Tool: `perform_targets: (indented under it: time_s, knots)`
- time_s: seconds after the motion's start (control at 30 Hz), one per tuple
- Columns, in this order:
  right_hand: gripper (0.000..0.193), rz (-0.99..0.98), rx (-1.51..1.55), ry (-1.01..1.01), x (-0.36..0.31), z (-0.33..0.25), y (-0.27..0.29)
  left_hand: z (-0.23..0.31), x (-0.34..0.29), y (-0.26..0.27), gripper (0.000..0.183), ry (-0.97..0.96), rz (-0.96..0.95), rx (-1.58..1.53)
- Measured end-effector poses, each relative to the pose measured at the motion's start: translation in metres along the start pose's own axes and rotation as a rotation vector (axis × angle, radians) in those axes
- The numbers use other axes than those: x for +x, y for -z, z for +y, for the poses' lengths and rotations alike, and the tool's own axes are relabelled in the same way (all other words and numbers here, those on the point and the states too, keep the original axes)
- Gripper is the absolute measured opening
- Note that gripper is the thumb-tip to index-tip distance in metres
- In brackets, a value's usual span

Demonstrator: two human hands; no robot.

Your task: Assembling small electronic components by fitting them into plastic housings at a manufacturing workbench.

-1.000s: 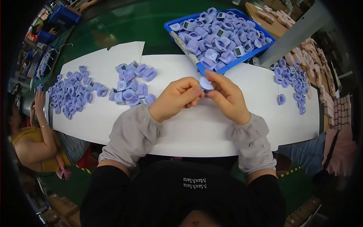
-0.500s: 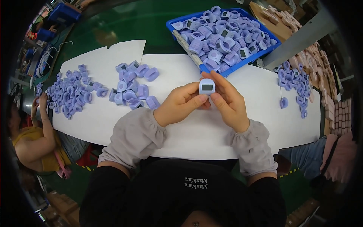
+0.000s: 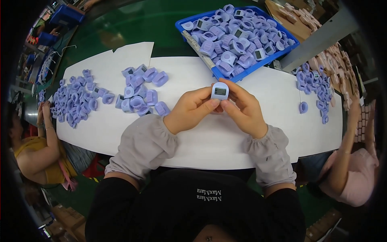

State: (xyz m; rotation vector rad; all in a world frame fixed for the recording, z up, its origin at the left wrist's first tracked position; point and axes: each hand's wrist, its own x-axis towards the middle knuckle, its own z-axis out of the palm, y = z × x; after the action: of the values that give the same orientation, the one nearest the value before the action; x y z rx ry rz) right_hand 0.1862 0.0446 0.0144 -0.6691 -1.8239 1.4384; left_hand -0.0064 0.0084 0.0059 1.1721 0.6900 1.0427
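Between both hands, over the white table covering, I hold a small lavender electronic device (image 3: 219,91) with a rounded top and a rectangular grey display. Its display faces up and shows dark marks. My left hand (image 3: 191,111) is closed, pinching the device's left side with thumb and fingers. My right hand (image 3: 244,109) is closed on its right side, the thumb at the lower corner and fingers behind. The fingers behind the device are partly hidden. Left of my left hand lies a loose group of similar lavender devices (image 3: 139,90), some with displays showing, others with ring-like openings.
A blue bin (image 3: 258,62) heaped with lavender devices stands beyond my hands, beside a grey post (image 3: 318,38). More devices lie in a pile (image 3: 74,99) at far left and a cluster (image 3: 312,86) at right. Co-workers sit at the left (image 3: 38,155) and right (image 3: 350,173).
Dark marks now show on the device's display, which looked plain before. My hands have barely moved. The co-worker at right has leaned into view with arms stretched toward the table.
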Motion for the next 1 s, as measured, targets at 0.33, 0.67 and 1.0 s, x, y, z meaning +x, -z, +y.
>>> perform_targets:
  time_s: [0.33,0.67,1.0]
  knots:
    - [0.047,0.020,-0.044,0.017,0.0003,0.0010,-0.0001,-0.0008,0.0005,-0.0002,0.034,-0.024,-0.026,-0.024]
    - [0.041,0.068,0.039,0.007,-0.0001,-0.0015,-0.0038,-0.0025,0.0001,0.0032,0.034,-0.009,-0.047,0.042]
    - [0.041,0.081,0.003,0.011,-0.0003,-0.0002,-0.0040,0.0001,-0.0002,0.0013,0.035,0.005,-0.044,0.066]
